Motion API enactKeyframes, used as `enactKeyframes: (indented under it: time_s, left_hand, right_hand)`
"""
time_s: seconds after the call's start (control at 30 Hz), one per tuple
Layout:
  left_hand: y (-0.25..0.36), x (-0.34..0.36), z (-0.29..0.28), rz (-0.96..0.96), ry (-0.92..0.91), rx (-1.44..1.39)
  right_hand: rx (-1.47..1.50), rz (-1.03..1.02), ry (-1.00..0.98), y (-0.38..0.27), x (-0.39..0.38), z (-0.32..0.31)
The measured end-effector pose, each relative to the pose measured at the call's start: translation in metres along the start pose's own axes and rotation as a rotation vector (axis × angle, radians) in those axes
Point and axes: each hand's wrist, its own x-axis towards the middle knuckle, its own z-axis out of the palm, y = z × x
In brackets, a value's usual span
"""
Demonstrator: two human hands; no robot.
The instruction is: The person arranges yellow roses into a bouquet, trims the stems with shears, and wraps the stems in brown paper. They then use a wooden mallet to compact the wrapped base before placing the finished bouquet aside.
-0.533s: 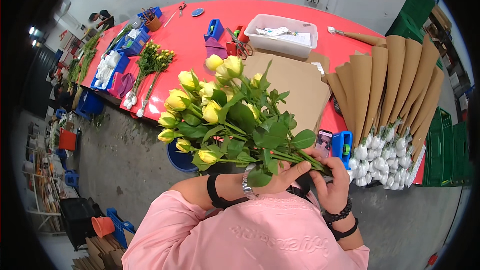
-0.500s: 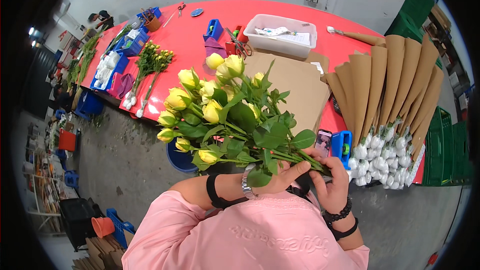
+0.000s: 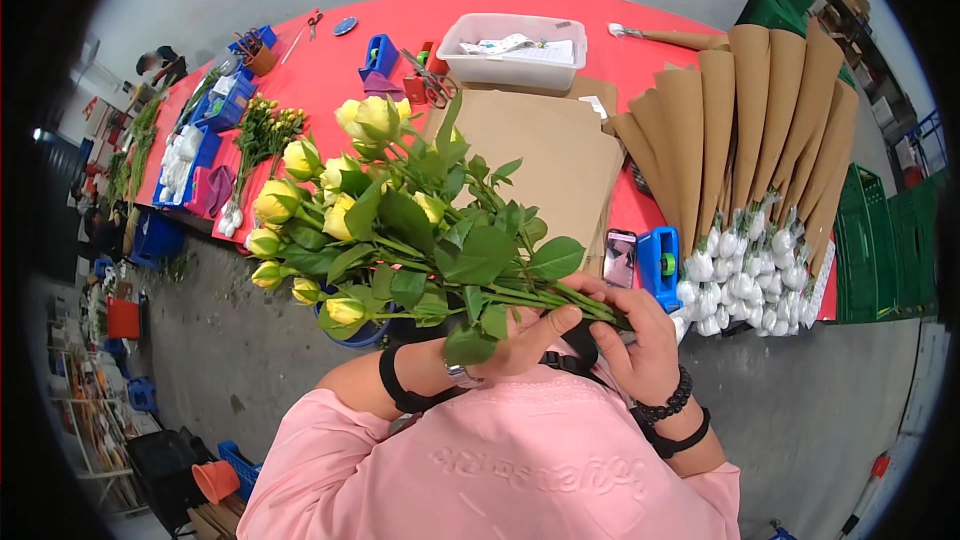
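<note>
A bunch of yellow roses (image 3: 341,216) with green leaves lies across the front of my body, blooms to the left and stems to the right. My left hand (image 3: 530,340) is wrapped round the stems from below, its thumb pointing along them and its palm partly hidden by leaves. Closer to the cut ends, my right hand (image 3: 641,344) has its fingers curled over the stems (image 3: 595,308). Under the flowers a flat stack of brown paper (image 3: 540,165) rests on the red table (image 3: 350,60).
Right of the paper lie a phone (image 3: 619,257), a blue tape dispenser (image 3: 658,265) and several paper-wrapped bunches (image 3: 735,130) with white-wrapped stem ends. Scissors (image 3: 436,86) and a white plastic bin (image 3: 512,65) stand behind. At left are yellow flower bunches (image 3: 262,130) and blue trays (image 3: 205,155).
The view has shifted, so the table and its things sit higher and further left. Both hands keep their hold on the rose stems, with little change of grip.
</note>
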Motion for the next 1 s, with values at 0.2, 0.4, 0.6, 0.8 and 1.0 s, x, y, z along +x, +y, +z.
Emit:
enactKeyframes:
  time_s: [0.2,0.4,0.6,0.8,1.0]
  left_hand:
    - [0.007,0.007,-0.003,0.077,-0.040,0.325]
    - [-0.028,-0.018,-0.010,0.038,0.059,0.667]
    - [-0.029,-0.024,-0.016,0.076,0.215,0.340]
    - [-0.007,-0.030,-0.022,0.100,0.172,0.627]
    - [0.005,-0.042,-0.030,0.056,0.206,0.571]
  right_hand:
    - [0.065,-0.095,0.103,-0.025,0.031,-0.006]
    - [-0.001,-0.157,0.020,-0.046,0.059,0.017]
    - [0.122,-0.030,-0.014,-0.043,0.058,0.030]
    - [0.240,-0.016,0.067,-0.070,0.074,0.038]
    - [0.238,-0.124,-0.106,-0.051,0.077,0.049]
